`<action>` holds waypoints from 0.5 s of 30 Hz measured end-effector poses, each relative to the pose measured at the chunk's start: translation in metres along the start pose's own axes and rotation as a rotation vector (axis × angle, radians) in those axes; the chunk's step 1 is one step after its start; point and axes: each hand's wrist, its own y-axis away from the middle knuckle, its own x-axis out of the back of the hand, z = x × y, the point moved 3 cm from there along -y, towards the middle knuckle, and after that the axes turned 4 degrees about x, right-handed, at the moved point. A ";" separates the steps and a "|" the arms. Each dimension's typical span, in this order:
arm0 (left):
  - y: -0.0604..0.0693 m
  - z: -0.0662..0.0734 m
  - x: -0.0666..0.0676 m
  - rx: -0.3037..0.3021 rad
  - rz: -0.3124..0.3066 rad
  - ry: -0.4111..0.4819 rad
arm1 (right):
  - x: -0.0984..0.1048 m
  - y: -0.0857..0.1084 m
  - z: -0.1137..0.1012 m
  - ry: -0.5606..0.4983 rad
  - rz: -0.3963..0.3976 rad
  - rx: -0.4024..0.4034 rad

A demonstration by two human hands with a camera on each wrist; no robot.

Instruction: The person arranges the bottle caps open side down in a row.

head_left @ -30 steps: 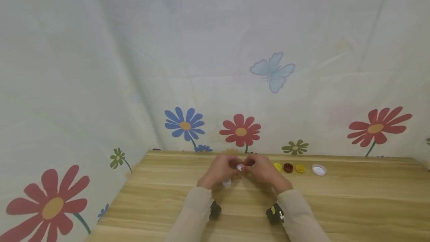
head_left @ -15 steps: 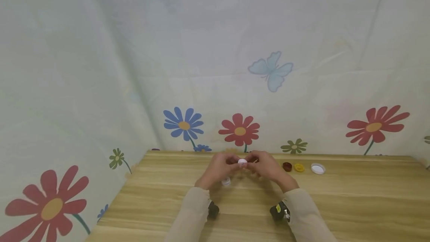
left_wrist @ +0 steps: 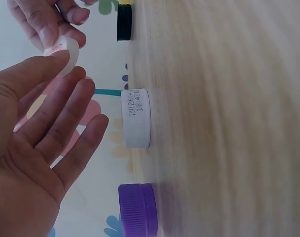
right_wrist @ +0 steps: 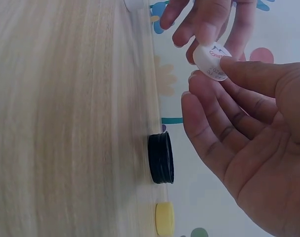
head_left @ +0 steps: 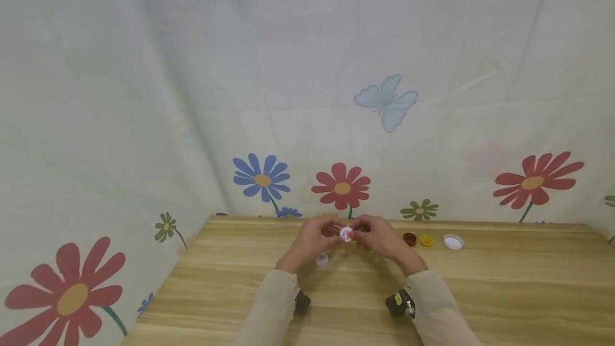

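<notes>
A small white cap with red print (head_left: 346, 234) is held above the table between both hands. My left hand (head_left: 311, 242) pinches its left side between thumb and fingers; my right hand (head_left: 379, 238) pinches the right side. In the left wrist view the left hand (left_wrist: 46, 128) has its thumb on the cap (left_wrist: 65, 52), the other fingers spread below. The right wrist view shows red and dark print on the cap's face (right_wrist: 209, 61), with the thumb of the right hand (right_wrist: 248, 123) against it.
On the table (head_left: 480, 292), a white cap (head_left: 322, 259) lies near the left hand. Right of the hands are a dark red cap (head_left: 410, 239), a yellow cap (head_left: 426, 241) and a white lid (head_left: 454, 242). The left wrist view shows a purple cap (left_wrist: 138, 210).
The hands have raised the held cap slightly and turned it, so its printed face now shows. The right hand has shifted a little right and covers the bright yellow cap.
</notes>
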 end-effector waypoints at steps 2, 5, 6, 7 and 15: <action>0.000 -0.001 0.000 -0.006 -0.006 0.008 | -0.001 0.001 0.001 -0.012 0.001 -0.004; 0.001 -0.001 0.000 -0.015 -0.016 0.013 | -0.001 0.001 0.001 -0.017 -0.001 -0.010; 0.001 -0.001 0.000 -0.015 -0.017 0.013 | -0.001 0.001 0.000 -0.013 -0.003 -0.012; 0.001 -0.001 0.000 -0.015 -0.019 0.013 | -0.001 0.001 0.000 -0.012 -0.007 -0.016; 0.002 -0.003 0.000 -0.006 -0.027 0.028 | -0.002 0.002 -0.003 -0.013 -0.038 -0.006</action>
